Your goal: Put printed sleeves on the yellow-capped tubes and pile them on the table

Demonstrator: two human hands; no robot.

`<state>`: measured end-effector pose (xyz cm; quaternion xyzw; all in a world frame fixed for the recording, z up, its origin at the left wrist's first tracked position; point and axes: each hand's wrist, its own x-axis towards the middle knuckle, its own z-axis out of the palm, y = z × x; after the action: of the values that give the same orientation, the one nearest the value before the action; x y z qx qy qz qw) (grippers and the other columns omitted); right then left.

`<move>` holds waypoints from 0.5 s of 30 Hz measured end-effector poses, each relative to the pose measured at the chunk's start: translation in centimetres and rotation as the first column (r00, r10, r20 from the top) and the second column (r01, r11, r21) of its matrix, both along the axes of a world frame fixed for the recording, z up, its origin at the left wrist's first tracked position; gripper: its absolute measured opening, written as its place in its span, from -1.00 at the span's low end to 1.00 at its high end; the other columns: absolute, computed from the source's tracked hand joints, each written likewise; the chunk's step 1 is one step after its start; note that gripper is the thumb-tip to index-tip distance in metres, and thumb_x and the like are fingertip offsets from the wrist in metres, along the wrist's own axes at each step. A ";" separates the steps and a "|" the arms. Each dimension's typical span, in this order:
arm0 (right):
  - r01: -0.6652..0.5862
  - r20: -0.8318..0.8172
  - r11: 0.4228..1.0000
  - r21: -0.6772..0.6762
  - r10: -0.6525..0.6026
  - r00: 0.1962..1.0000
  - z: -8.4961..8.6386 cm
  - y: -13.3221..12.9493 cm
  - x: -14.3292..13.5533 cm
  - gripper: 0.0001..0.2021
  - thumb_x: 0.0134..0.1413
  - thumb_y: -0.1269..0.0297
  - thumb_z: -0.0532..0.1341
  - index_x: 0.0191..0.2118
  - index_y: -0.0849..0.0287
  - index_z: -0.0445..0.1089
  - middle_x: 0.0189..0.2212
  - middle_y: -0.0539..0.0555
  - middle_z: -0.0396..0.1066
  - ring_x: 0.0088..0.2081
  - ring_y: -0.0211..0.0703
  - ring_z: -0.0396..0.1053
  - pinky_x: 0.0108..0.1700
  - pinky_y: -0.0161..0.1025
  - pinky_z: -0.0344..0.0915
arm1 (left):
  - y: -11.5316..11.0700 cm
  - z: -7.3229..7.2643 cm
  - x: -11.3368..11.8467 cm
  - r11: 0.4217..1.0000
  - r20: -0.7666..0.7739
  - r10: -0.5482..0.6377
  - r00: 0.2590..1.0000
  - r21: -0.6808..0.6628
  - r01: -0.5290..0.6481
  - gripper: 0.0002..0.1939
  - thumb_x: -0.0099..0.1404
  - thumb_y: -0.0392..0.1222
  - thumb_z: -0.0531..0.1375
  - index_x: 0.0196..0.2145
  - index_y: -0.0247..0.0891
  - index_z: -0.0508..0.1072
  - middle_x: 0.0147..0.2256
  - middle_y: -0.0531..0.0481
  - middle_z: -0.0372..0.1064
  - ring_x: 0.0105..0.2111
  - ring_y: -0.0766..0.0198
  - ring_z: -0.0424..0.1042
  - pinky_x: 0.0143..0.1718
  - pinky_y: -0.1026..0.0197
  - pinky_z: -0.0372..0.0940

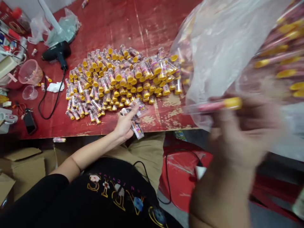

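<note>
My left hand is closed on several small printed plastic sleeves near the table's front edge. At the right, my right hand is blurred by motion and grips a slim pink tube with a yellow cap. That tube lies level, in front of a large clear plastic bag full of similar yellow-capped tubes. Beyond my left hand, a big pile of clear-wrapped, yellow-capped tubes covers the middle of the table.
On the red table, a black heat gun lies with its cord trailing forward. Left of it stand a pink basket and a clear cup. Keys and a black fob sit near the edge. Cardboard boxes are below.
</note>
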<state>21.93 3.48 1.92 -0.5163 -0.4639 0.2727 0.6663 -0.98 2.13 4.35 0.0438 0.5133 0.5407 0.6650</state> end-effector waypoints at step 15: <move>-0.189 -0.568 0.975 -0.118 0.089 0.818 -0.5 -7.5 -11.3 -0.67 -0.06 0.23 0.59 -0.13 0.11 0.63 -0.22 0.00 0.61 -0.27 -0.34 0.55 -0.22 -0.41 0.54 | -2.2 0.7 -2.1 0.994 0.115 0.093 0.989 -0.067 -0.086 -0.50 -0.06 -0.12 0.65 -0.44 -0.31 0.41 -0.50 0.17 0.36 -0.57 0.53 0.27 -0.52 0.37 0.14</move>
<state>10.61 -4.03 1.42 -0.4329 -0.2602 0.4981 0.7048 -3.11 -0.11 5.10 -0.0320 0.4910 0.5556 0.6702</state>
